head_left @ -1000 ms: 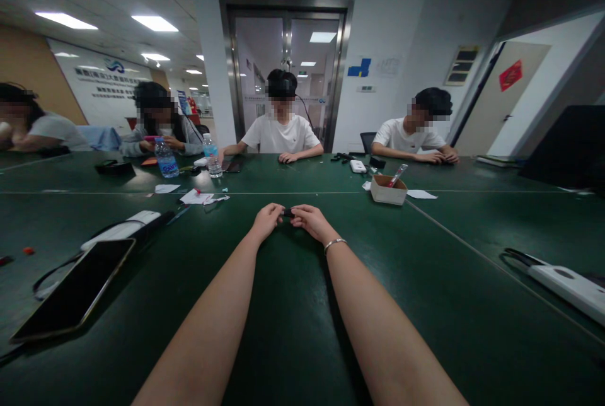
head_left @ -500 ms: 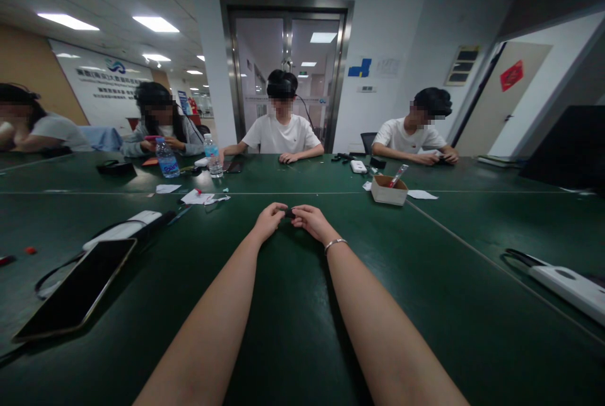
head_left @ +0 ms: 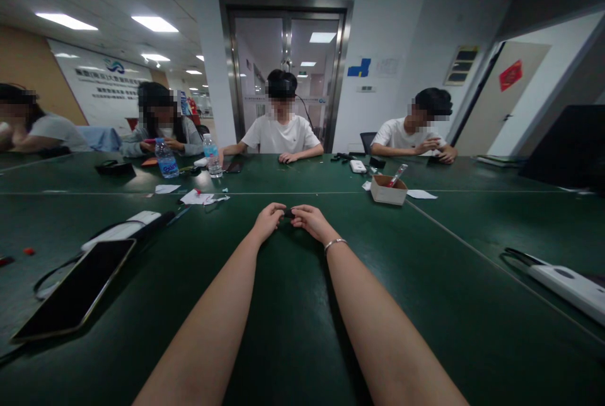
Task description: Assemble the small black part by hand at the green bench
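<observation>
Both my arms reach forward over the dark green table (head_left: 293, 330). Between my hands is a small black object (head_left: 288, 212), too small and too covered by fingers for its kind to show. My left hand (head_left: 269, 220) is closed on its left end in a pinch. From the other side my right hand (head_left: 312, 222), with a silver bangle (head_left: 335, 243) at the wrist, pinches its right end. The two hands sit close together, fingertips facing, low over the table.
At left lie a phone (head_left: 75, 289), a white power bank (head_left: 123, 229) and a cable. Ahead right stands a small box (head_left: 388, 191); papers (head_left: 201, 197) and two bottles (head_left: 166, 159) are ahead left. A white device (head_left: 570, 286) lies right. Several people sit across the table.
My hands and the black object hold nearly the same place. Across the table, the person at the right has lifted one hand.
</observation>
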